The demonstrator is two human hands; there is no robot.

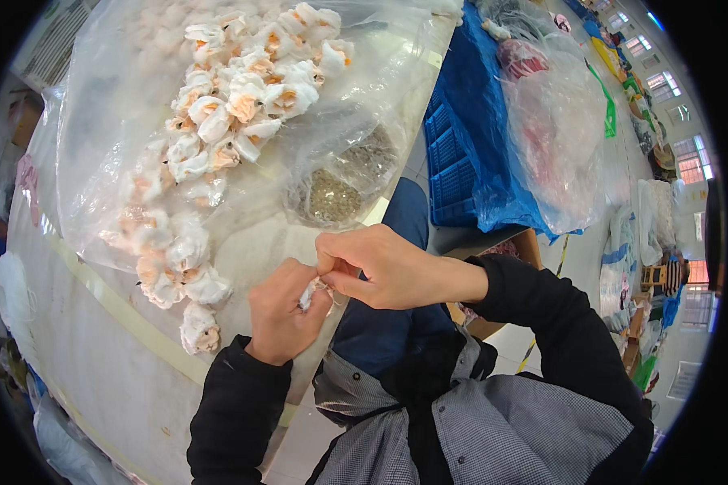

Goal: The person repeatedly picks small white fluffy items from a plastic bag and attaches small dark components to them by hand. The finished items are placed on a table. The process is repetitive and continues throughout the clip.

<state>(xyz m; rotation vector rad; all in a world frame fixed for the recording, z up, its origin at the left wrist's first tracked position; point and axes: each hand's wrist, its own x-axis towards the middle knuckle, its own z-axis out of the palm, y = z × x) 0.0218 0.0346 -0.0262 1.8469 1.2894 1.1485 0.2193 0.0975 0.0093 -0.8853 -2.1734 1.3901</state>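
At the table's near right edge, my left hand [285, 311] is closed around a small white artificial flower [307, 295], mostly hidden by the fingers. My right hand [392, 267] meets it from the right, thumb and fingertips pinched together just above the flower. What sits in that pinch is too small to make out. Many white artificial flowers with peach-orange centres [247, 101] lie loose and heaped on clear plastic to the upper left. The closest single flower [200, 329] rests on the table just left of my left hand.
A clear bag of small gold-brown bits [336, 194] lies beyond my hands on the table [137, 364]. Right of the table stands a blue crate [449, 162], lined with blue plastic and holding a clear bag with pinkish contents [554, 137]. A cardboard box [528, 246] is below it.
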